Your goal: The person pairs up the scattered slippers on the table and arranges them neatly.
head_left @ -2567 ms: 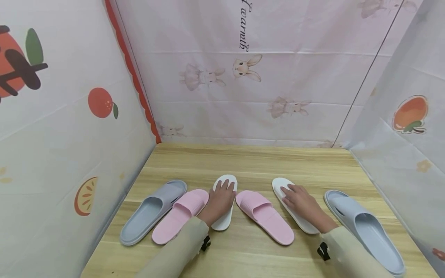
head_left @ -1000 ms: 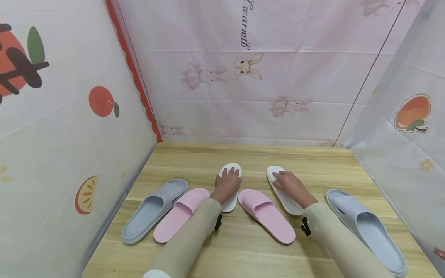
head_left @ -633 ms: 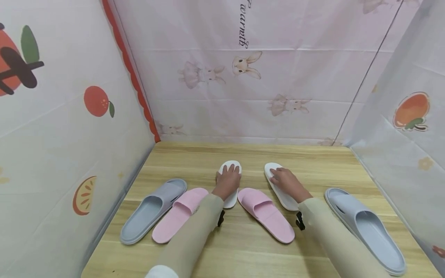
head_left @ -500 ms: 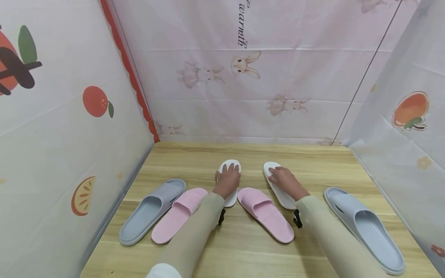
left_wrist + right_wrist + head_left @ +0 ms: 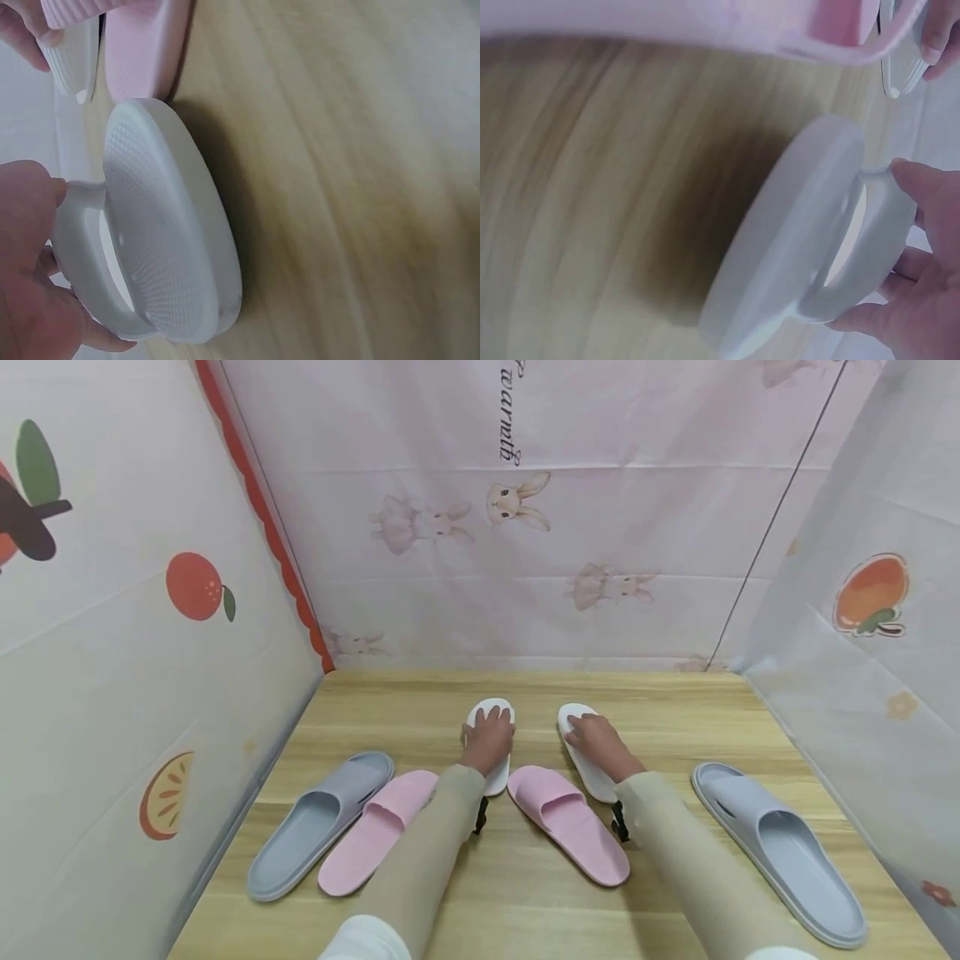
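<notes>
My left hand (image 5: 489,739) grips the strap of a white slipper (image 5: 498,778). In the left wrist view its thumb and fingers span the strap, and the dimpled insole (image 5: 154,217) faces up. To the right, my right hand (image 5: 597,742) holds the other white slipper (image 5: 597,783) by its strap. The right wrist view shows the thumb at one edge of that strap (image 5: 881,240) and fingers at the other. Both white slippers point away from me with the toes slightly inward. Their straps are mostly hidden under the hands in the head view.
A pink slipper (image 5: 568,827) lies between the arms; its mate (image 5: 375,839) is left of my left sleeve. Grey slippers lie outermost, one at the left (image 5: 318,827), one at the right (image 5: 780,852). Printed cloth walls (image 5: 420,610) border the wooden tabletop (image 5: 525,902).
Both hands have moved forward with the white slippers, toward the back wall, and the two slippers have come closer together. The pink and grey slippers stay where they were.
</notes>
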{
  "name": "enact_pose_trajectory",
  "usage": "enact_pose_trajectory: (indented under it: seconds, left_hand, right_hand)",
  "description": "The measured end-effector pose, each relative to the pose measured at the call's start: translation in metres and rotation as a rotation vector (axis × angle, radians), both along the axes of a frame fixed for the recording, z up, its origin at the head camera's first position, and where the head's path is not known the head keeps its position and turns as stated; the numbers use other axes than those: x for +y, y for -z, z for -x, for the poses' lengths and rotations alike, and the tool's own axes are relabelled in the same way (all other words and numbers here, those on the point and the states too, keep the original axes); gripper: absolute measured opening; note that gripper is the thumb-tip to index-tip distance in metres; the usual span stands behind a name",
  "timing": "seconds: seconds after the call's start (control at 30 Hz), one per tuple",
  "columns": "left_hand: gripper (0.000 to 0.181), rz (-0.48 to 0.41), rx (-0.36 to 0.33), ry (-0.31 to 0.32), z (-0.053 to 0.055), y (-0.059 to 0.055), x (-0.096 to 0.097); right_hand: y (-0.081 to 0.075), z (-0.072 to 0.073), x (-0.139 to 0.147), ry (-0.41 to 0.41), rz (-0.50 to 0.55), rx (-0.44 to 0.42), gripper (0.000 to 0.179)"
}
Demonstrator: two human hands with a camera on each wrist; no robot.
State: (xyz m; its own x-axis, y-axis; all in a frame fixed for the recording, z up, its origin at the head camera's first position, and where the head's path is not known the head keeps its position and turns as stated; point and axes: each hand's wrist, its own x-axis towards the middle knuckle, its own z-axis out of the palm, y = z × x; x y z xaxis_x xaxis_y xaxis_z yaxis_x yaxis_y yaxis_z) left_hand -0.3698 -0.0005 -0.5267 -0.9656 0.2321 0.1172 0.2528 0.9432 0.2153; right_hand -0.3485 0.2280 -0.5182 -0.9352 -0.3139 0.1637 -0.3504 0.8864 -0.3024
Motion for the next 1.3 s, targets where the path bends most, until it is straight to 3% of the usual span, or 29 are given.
enact_pose_trajectory:
  seconds: [0.3,0.5,0.63,0.8,1.07,1.3]
  left_hand:
    - [0.038,-0.013,-0.007,-0.007,0.012,-0.005,0.009]
    - [0.038,-0.047,-0.005,-0.038,0.029,-0.001,0.017]
    - [0.037,-0.053,-0.001,-0.057,0.032,-0.003,0.018]
    - [0.038,-0.057,-0.044,-0.052,0.034,-0.008,0.024]
    - [0.036,-0.054,-0.012,-0.077,0.035,-0.007,0.028]
    - [0.035,-0.072,-0.005,-0.058,0.031,-0.007,0.03]
  right_hand:
    - [-0.01,0.009,-0.015,0.033,-0.002,0.073,0.013]
    - [-0.011,0.025,-0.024,0.119,0.0,-0.028,0.019]
    - [-0.012,0.034,-0.034,0.192,0.037,-0.112,0.021]
    - [-0.015,0.04,-0.039,0.248,0.077,-0.144,0.02]
    - [-0.011,0.049,-0.049,0.258,0.098,-0.152,0.02]
    - [-0.013,0.05,-0.054,0.301,0.138,-0.205,0.021]
